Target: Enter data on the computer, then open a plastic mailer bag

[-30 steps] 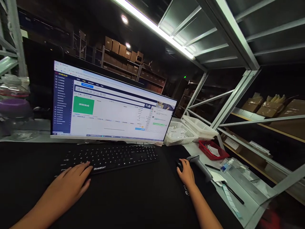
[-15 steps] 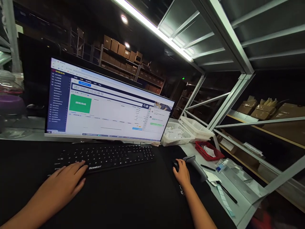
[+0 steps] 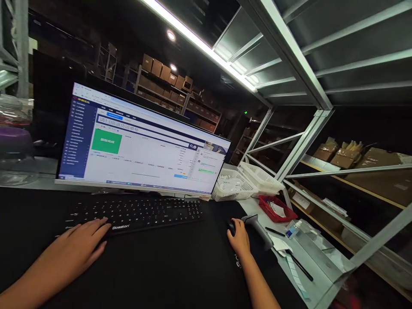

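My left hand (image 3: 80,240) rests palm down over the left end of a black keyboard (image 3: 141,214), fingers stretched out and thumb apart. On the right, my right hand (image 3: 238,237) lies wrapped over a black computer mouse (image 3: 231,226), which is mostly hidden under the fingers. Both sit on a black desk mat (image 3: 154,266). Behind the keyboard stands a wide monitor (image 3: 144,146), its lit screen showing a web page with a green box and a chat window at the right. Just right of my right hand lies a grey handheld scanner (image 3: 260,231).
White plastic baskets (image 3: 234,189) and a red tray (image 3: 277,209) stand right of the monitor. A small spray bottle (image 3: 293,229), a black pen (image 3: 301,266) and paper lie on the desk's right side. Metal shelving (image 3: 299,141) rises there. A purple-lidded jar (image 3: 14,139) stands at left.
The view has shifted slightly, so the hands and desk things appear a little further left. Both hands keep their places on the keyboard and mouse; the screen looks the same.
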{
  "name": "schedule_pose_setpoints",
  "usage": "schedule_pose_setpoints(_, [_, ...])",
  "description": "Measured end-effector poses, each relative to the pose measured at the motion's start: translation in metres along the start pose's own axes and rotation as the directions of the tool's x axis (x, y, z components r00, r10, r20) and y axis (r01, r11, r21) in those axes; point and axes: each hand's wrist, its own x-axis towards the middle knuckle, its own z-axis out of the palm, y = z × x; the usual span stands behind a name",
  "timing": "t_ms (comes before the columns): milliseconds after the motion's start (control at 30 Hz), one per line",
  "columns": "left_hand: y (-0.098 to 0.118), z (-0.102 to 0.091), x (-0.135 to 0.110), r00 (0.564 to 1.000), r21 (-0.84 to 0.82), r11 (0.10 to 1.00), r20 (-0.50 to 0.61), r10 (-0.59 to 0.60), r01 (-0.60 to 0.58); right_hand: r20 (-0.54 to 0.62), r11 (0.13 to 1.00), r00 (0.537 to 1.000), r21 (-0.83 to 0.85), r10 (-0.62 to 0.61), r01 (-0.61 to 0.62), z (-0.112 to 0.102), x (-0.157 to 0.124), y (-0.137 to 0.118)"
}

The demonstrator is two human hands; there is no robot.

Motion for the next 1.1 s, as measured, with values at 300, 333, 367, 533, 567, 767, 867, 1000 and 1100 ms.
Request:
schedule_pose_setpoints(300, [-0.005,0.002,0.001,1.0,-0.003,1.0,0.024,0.005,-0.005,-0.009,1.0,1.0,0.004,-0.007,0.007,-0.001,0.0,-0.001])
schedule_pose_setpoints(333, [-0.006,0.002,0.001,1.0,-0.008,1.0,0.026,0.001,-0.001,-0.015,1.0,1.0,0.005,-0.009,0.009,-0.001,0.0,-0.001])
schedule_pose_setpoints(367, [-0.007,0.003,0.001,1.0,-0.015,1.0,0.028,-0.003,0.004,-0.019,1.0,1.0,0.006,-0.012,0.012,-0.001,0.0,-0.001])
schedule_pose_setpoints(533, [-0.01,0.005,0.0,1.0,-0.023,1.0,0.027,-0.002,0.003,-0.018,1.0,1.0,0.021,-0.016,0.016,-0.003,-0.001,-0.002])
schedule_pose_setpoints(567, [-0.009,0.005,0.0,1.0,-0.015,1.0,0.025,0.002,-0.002,-0.016,0.999,1.0,0.028,-0.016,0.016,-0.004,-0.001,-0.002])
schedule_pose_setpoints(767, [-0.005,0.001,0.001,1.0,0.031,0.999,-0.003,0.018,-0.018,-0.012,0.999,1.0,0.041,-0.005,0.006,-0.004,-0.001,-0.003])
schedule_pose_setpoints(867, [-0.008,0.006,0.002,1.0,0.036,0.999,-0.005,0.015,-0.015,-0.011,0.999,1.0,0.041,0.002,-0.002,-0.003,-0.001,-0.002])
schedule_pose_setpoints(1000, [-0.015,0.017,0.002,1.0,0.043,0.999,-0.016,0.009,-0.008,-0.019,0.999,0.999,0.035,0.026,-0.025,-0.001,0.0,-0.002])
schedule_pose_setpoints(1100, [-0.018,0.022,0.001,1.0,0.035,0.999,-0.023,0.006,-0.006,-0.027,0.998,0.999,0.036,0.046,-0.045,0.0,0.001,-0.001])
